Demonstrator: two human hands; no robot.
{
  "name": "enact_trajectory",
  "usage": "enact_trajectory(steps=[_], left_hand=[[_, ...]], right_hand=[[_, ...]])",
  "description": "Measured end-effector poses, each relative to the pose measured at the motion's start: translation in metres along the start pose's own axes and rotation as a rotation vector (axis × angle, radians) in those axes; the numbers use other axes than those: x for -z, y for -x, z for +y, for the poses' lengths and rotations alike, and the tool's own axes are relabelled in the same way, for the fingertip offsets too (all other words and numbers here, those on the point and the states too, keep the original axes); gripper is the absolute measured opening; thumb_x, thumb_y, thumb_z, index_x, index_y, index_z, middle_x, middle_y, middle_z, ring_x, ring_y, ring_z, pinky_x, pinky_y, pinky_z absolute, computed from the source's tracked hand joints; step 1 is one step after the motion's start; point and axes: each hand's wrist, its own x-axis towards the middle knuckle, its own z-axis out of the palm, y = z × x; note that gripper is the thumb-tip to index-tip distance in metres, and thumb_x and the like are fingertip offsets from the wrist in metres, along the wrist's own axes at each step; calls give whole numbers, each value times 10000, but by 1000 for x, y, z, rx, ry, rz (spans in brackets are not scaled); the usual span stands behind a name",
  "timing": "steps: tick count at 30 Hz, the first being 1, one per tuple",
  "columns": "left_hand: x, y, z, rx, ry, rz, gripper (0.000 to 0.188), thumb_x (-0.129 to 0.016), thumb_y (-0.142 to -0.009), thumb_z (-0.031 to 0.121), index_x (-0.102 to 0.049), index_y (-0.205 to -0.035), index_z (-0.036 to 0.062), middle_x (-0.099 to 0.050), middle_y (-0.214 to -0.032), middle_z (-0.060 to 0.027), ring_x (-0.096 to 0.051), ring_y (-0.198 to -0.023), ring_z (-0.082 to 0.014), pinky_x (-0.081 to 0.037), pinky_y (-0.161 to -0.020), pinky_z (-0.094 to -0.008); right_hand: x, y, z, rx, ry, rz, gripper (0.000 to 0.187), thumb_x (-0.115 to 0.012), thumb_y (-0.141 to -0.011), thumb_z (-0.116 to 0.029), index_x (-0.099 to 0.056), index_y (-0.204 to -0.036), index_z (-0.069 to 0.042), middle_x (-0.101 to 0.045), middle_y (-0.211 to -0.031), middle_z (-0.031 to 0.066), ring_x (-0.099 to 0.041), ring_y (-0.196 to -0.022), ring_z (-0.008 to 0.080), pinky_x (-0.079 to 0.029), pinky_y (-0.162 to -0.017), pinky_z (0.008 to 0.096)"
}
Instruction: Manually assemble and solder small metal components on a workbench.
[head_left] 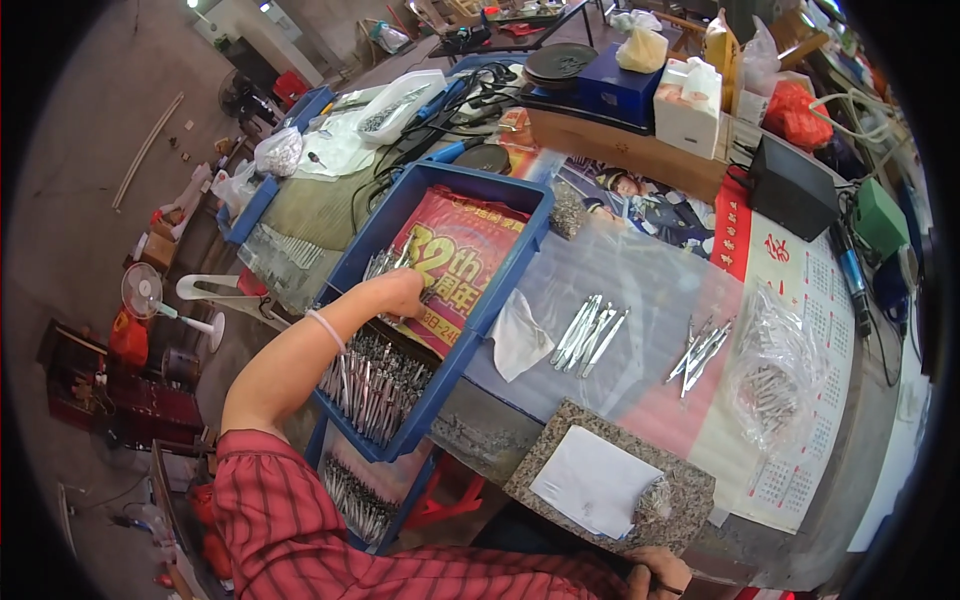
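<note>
My left hand (402, 293) reaches into a blue plastic tray (478, 340), over a red printed sheet (470, 245). Its fingers curl downward at the sheet's edge; what they grip, if anything, is hidden. Many slim metal tweezers (370, 385) fill the tray's near end, and more lie beside my hand. My right hand (662, 572) is at the lower edge of the picture, by the near edge of a speckled stone slab (540, 470). Its fingers are bent closed, and I cannot see what is in them. White paper (595, 480) lies on the slab.
Two groups of tweezers, a left one (590, 335) and a right one (700, 352), lie on the plastic-covered table. A clear bag of tweezers (775, 385) and a white cloth (520, 337) are nearby. Another filled tray (405, 520) stands lower. A dark box (792, 190) stands at the back right.
</note>
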Motion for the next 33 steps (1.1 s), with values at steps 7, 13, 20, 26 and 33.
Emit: enact_trajectory(steps=[7,13,20,26,33], left_hand=[[-13,7,-9,-111,105,194,387,-690,-692,297,-631,-845,-54,-644,-825,-262,-634,-837,-402,-506,-745,-429],[17,29,-13,-113,600,246,220,-627,-750,136,-610,-879,-41,-632,-678,-103,-609,-520,-158,-497,-474,-313],[106,74,5,-182,819,314,150,-632,-814,180,-579,-869,52,-562,-647,6,-531,-486,-72,-424,-425,-224],[139,41,135,-486,688,187,201,-625,-784,195,-594,-807,-2,-608,-651,-52,-601,-511,-134,-496,-459,-271],[95,-43,273,-578,699,-15,235,-646,-718,187,-621,-689,-45,-628,-612,-110,-627,-487,-175,-532,-458,-308]], right_hand=[[2,0,1,17,15,-23,131,-552,-835,13,-642,-929,-2,-669,-871,169,-655,-738,315,-515,-657,341],[0,0,1,32,35,-2,147,-558,-812,35,-644,-925,-1,-670,-866,170,-657,-737,313,-515,-655,338],[1,1,2,28,-4,2,160,-549,-804,47,-645,-922,0,-672,-867,172,-659,-734,312,-517,-653,341],[4,3,2,21,28,6,160,-574,-797,42,-641,-934,-5,-669,-874,170,-643,-705,317,-508,-621,351],[-6,2,5,12,-4,38,179,-535,-740,39,-652,-867,-7,-686,-798,139,-672,-671,249,-532,-617,309]])
